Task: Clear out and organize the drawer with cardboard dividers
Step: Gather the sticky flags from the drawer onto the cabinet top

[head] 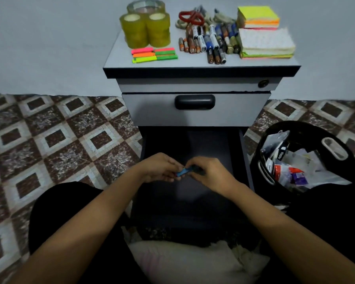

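Evidently clearing-out is nearly done: fingers of the left hand (pixel 162 169) and right hand (pixel 208 173) both pinch a small blue item (pixel 182 172) over the open drawer (pixel 193 144). Its long axis runs hand to hand, tilting up toward the right fingers. Next, probably, sort it: bench (pixel 189 60) beyond the fingers, or bin (pixel 295 125) to their right

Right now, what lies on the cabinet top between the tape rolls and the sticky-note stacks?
In the head view, a heap of batteries lies between the tape rolls and the sticky-note stacks, with red-handled scissors behind them.
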{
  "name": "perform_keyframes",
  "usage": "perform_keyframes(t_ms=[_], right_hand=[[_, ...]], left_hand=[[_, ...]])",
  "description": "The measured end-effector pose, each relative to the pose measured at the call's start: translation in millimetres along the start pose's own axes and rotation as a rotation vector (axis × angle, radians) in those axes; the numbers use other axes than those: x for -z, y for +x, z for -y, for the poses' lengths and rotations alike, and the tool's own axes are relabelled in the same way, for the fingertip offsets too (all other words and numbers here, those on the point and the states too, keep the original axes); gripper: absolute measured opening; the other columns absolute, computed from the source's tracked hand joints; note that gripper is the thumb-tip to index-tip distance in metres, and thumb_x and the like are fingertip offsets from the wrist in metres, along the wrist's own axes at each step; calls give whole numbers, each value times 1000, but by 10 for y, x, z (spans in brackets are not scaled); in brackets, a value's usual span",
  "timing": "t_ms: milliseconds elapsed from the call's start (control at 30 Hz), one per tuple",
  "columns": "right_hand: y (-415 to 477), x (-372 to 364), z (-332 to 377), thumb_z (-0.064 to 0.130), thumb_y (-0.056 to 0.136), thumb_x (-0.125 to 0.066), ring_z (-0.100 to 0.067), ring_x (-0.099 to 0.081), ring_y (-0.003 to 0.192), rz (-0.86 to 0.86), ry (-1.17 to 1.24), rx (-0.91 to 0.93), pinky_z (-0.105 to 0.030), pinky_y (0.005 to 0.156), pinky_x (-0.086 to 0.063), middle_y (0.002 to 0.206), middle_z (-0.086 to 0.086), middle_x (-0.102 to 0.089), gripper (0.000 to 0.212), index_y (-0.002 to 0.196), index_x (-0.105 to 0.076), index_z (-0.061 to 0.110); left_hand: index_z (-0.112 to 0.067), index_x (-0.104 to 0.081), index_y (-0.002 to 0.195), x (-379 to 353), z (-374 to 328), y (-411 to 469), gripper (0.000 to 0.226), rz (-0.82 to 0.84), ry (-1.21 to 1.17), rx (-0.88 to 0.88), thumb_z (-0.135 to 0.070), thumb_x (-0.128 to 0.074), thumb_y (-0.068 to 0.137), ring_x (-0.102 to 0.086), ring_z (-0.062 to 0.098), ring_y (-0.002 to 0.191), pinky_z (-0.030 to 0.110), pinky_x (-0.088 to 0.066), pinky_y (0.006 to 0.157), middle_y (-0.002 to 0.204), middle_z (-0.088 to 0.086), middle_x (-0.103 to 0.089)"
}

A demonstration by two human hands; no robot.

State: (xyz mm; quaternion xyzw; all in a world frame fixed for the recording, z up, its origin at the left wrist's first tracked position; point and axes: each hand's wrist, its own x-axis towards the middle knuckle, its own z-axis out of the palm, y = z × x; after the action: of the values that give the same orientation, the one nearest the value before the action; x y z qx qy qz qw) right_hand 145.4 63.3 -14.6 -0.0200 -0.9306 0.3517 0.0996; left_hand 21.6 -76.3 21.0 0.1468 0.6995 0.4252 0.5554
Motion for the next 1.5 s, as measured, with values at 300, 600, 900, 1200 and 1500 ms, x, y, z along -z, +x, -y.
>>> perform_keyframes(t_ms=[300,600,900,1200,1500], right_hand=[[519,715,492,11,78,-73,-8,-59,73,-51,-49,55,-14,64,-43,84,-5,-68,11,88,-70,8],[1335,1472,1025,10,81,-71,-12,-59,73,-173,-39,113,-18,66,-44,81,1,-64,7,87,-69,7],[2003,1574,1104,11,81,-70,-12,-55,77,-222,-140,138,-27,69,-43,88,-6,-69,9,88,-70,7],[2280,1319,997,17,85,-64,-23,-61,90,-179,-237,53,-31,72,-46,100,-8,-69,15,98,-67,10],[2266,1273,930,23,87,-62,-23,-61,93,-206,-265,22,-32,75,-48,102,-8,-70,18,102,-72,18]], left_hand=[[-5,-66,104,278,-739,-439,17,-113,259,-269,-12,-55,93,-66,4,65,16,-52,62,84,4,-69],[-16,-74,101,660,-1575,-808,20,-513,671,-710,-18,-72,81,-62,5,78,24,-49,74,91,1,-72],[-13,-72,100,1140,-1999,-727,20,-695,840,-705,-19,-72,80,-58,12,80,15,-39,65,85,2,-66],[-8,-69,107,1304,-1929,-513,25,-751,840,-609,-15,-67,83,-56,13,85,21,-37,72,92,6,-65],[-10,-70,109,1366,-1874,-436,25,-746,769,-609,-14,-65,85,-57,10,85,16,-38,69,100,5,-68]])
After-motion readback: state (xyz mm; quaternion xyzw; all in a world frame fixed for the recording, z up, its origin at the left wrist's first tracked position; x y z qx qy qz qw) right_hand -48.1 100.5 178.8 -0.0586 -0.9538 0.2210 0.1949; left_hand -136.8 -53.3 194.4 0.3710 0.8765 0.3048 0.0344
